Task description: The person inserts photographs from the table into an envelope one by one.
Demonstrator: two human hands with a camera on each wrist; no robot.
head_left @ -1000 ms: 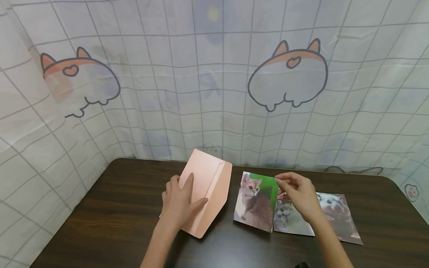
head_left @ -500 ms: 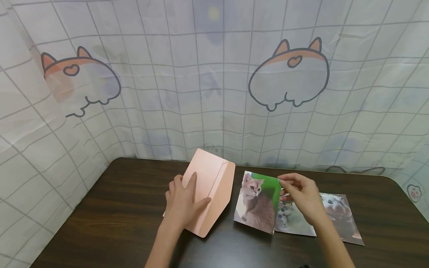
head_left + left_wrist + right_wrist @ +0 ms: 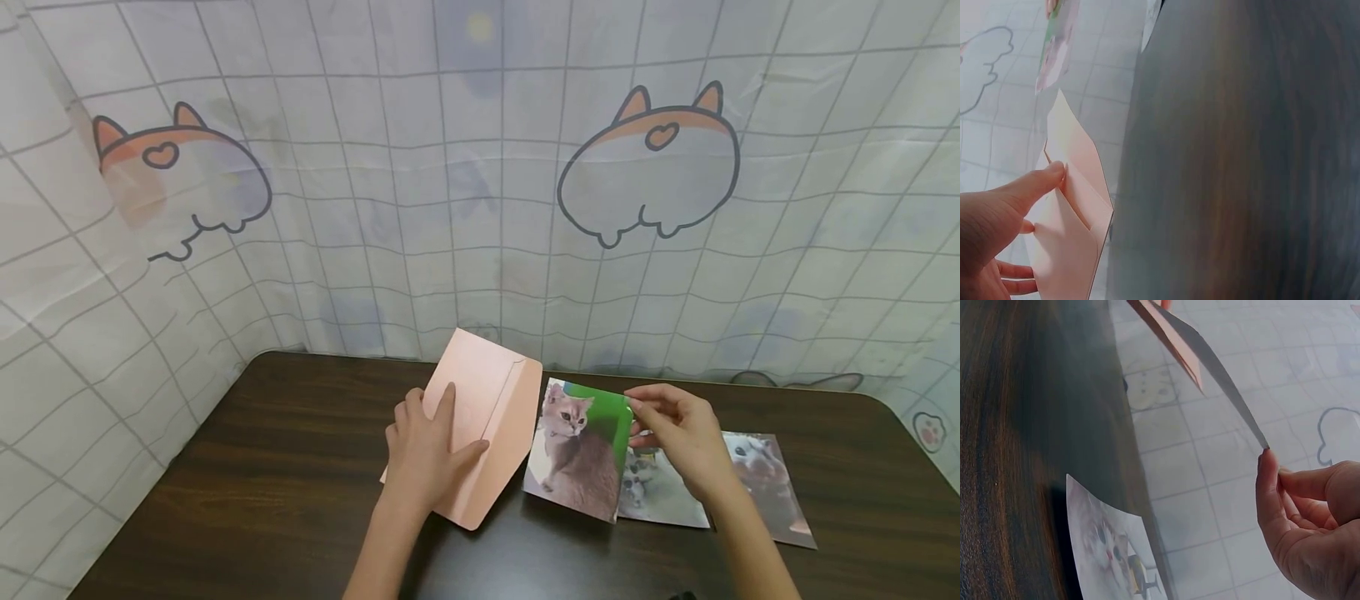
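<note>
My left hand point(image 3: 422, 454) grips a pink envelope point(image 3: 471, 360), fingers behind it and thumb across its front. Its pointed flap is unfolded toward the right, and the left wrist view shows the thumb point(image 3: 1052, 172) at the mouth of the pocket. In my right hand point(image 3: 684, 433) is a photo of a brown cat on green point(image 3: 581, 467), pinched at its upper right corner between thumb and fingers. The photo is tilted, its left edge close to the envelope's flap. From the right wrist it appears nearly edge-on, with its grey back point(image 3: 1225, 381) showing.
Two more cat photos lie on the dark wooden table point(image 3: 225, 475) at the right: a kitten photo point(image 3: 667, 496) partly behind the held one, and another photo point(image 3: 772, 487) beyond the right forearm. A white gridded curtain point(image 3: 450, 208) hangs behind the table.
The left hand has carried the envelope to the right, narrowing the gap to the cat photo. The right hand and its photo have shifted only slightly.
</note>
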